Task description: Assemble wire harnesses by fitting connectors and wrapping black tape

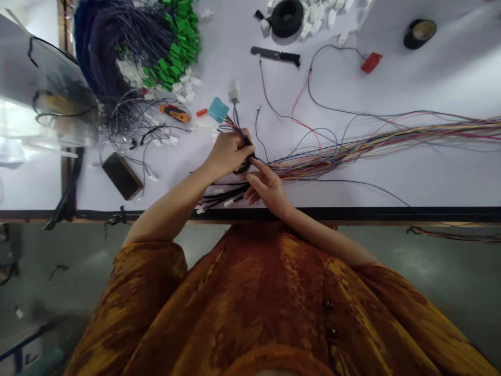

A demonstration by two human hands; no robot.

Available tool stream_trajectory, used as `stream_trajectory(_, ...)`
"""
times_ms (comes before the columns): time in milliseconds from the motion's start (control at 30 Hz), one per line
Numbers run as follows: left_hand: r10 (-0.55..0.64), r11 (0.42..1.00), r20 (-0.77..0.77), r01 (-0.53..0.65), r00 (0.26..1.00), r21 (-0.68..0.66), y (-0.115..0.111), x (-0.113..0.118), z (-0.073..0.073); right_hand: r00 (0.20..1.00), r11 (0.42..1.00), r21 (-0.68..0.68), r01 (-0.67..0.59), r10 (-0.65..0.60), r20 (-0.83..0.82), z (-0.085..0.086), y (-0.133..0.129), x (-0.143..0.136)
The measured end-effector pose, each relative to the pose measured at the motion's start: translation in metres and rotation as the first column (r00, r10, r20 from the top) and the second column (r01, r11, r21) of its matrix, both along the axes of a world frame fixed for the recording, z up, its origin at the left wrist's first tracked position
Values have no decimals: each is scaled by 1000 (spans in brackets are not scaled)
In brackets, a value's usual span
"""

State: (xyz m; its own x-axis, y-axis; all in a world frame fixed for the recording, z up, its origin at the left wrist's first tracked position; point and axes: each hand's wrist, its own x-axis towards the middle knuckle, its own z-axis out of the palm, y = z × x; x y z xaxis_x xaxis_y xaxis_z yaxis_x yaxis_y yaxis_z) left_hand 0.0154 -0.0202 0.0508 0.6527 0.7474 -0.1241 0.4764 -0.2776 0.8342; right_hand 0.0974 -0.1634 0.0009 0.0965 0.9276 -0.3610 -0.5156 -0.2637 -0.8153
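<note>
My left hand [230,151] is closed, thumb and fingers pinching a wire bundle [235,127] just below its connectors. A light-blue connector [218,109] and a white connector [234,92] stick out beyond those fingers. Partly hidden beneath that hand is a roll of black tape [243,167]. Beside it my right hand [270,190] has its fingers bent around the bundle where the branches meet; its fingertips are partly hidden. Black-wrapped branches [221,197] with small white connectors lie left of my right hand. Long multicoloured wires [336,156] run off to the right.
At the upper left lies a heap of dark wires with green connectors [172,57]. An orange cutter [175,113], a phone [122,176], a black tool [276,55], tape rolls [287,18] and a red connector [371,62] lie around. The table's dark edge [352,214] runs before me.
</note>
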Motion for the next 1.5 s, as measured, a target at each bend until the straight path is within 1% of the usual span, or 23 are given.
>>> stream_trajectory(67,-2,1000,11,2,1000,-30,-1,3,0,999,998,38,-52,52,10,-6,0,-1)
stream_trajectory(167,19,999,8,-19,1000,-29,-8,2,-4,990,993,56,-107,102,97,-7,1,16)
stream_trajectory(233,12,996,-46,-8,999,84,-19,-2,-7,978,995,72,-72,57,200,-1,6,36)
stream_trajectory(300,5,970,-117,24,993,243,-32,-9,-11,949,993,116,0,-36,312,8,16,56)
stream_trajectory(367,7,938,-161,49,987,342,-46,-15,-17,903,986,169,-1,-72,423,15,33,71)
stream_trajectory(433,10,925,-178,59,984,376,-57,-20,-25,837,973,205,-110,-21,547,16,55,78)
stream_trajectory(533,-6,907,-127,59,992,416,-65,-25,-41,670,939,213,-271,25,742,7,89,74)
stream_trajectory(633,-36,903,-17,40,999,427,-67,-30,-57,490,914,107,-391,108,865,-4,114,67)
stream_trajectory(700,-25,907,49,2,998,421,-65,-32,-65,400,902,33,-430,158,903,-6,122,66)
stream_trajectory(767,25,893,146,-88,989,441,-63,-33,-70,361,912,28,-410,134,923,-3,122,70)
stream_trajectory(833,130,872,262,-236,956,428,-60,-32,-72,383,939,64,-338,75,921,4,114,78)
stream_trajectory(900,234,879,331,-344,914,330,-57,-28,-71,458,963,75,-260,55,887,10,98,85)
stream_trajectory(933,275,892,339,-371,900,259,-55,-26,-70,510,971,71,-228,57,858,12,90,88)
stream_trajectory(1000,317,926,329,-366,889,97,-49,-22,-69,619,981,51,-188,79,782,12,74,91)
stream_trajectory(1067,335,940,321,-337,886,-51,-42,-19,-69,695,983,1,-181,127,708,6,64,92)
stream_trajectory(1100,336,942,322,-315,885,-119,-39,-18,-70,706,982,-25,-187,152,692,3,62,92)
stream_trajectory(1133,330,942,325,-288,886,-169,-35,-17,-70,692,978,-43,-202,174,701,0,61,92)
stream_trajectory(1167,315,945,328,-263,891,-194,-33,-17,-71,649,974,-48,-221,184,738,-3,60,93)
stream_trajectory(1200,297,949,325,-242,898,-199,-31,-16,-71,580,970,-44,-241,180,794,-4,60,94)
stream_trajectory(1267,260,961,312,-213,914,-176,-31,-15,-71,401,959,-20,-282,137,906,-2,62,96)
stream_trajectory(1333,233,970,293,-201,927,-135,-32,-13,-71,237,936,-13,-352,102,966,4,64,95)
stream_trajectory(1400,230,973,267,-212,936,-94,-35,-11,-72,127,894,-46,-446,114,985,11,65,93)
stream_trajectory(1500,270,962,205,-271,941,-24,-35,-9,-77,13,824,-139,-549,175,985,16,65,88)
